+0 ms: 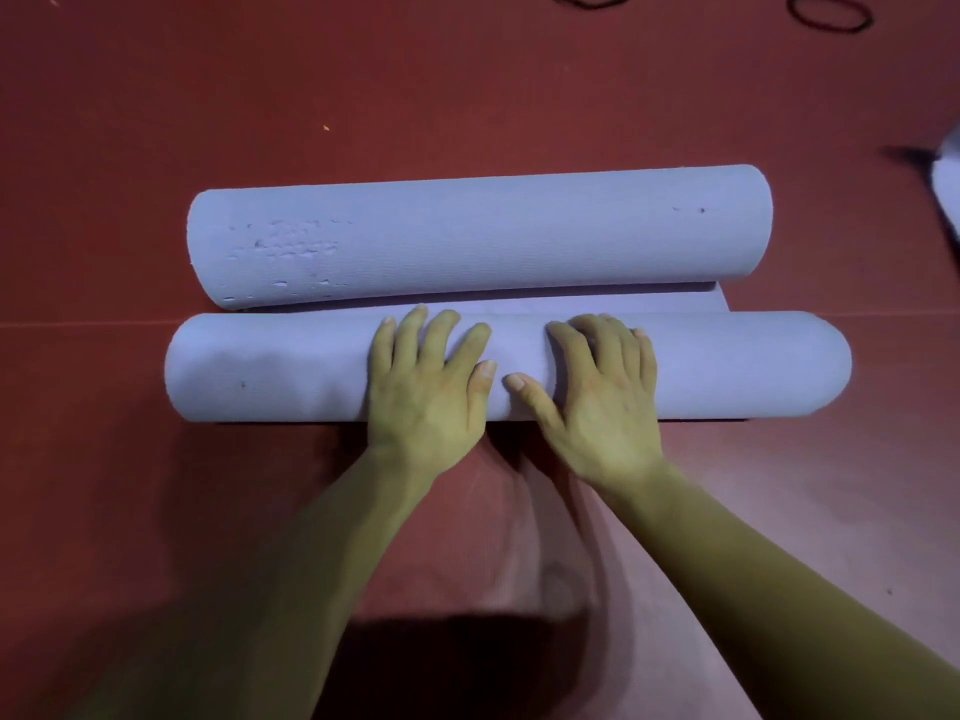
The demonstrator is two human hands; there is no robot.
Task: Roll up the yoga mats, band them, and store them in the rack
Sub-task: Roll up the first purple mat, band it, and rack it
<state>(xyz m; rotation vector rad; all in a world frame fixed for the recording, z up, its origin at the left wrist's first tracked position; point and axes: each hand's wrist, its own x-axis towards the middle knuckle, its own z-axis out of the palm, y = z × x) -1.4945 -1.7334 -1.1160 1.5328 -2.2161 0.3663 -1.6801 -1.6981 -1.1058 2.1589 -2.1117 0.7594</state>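
Red floor (156, 96), two pale purple mat rolls lying side by side.
Scuffed, pitted patches mark the far roll (478, 231) near its left end; the near roll (260, 366) is smooth, with left hand (426, 397) and right hand (602, 397) pressed flat on its middle, fingers spread. Black bands (791, 7) lie well beyond.
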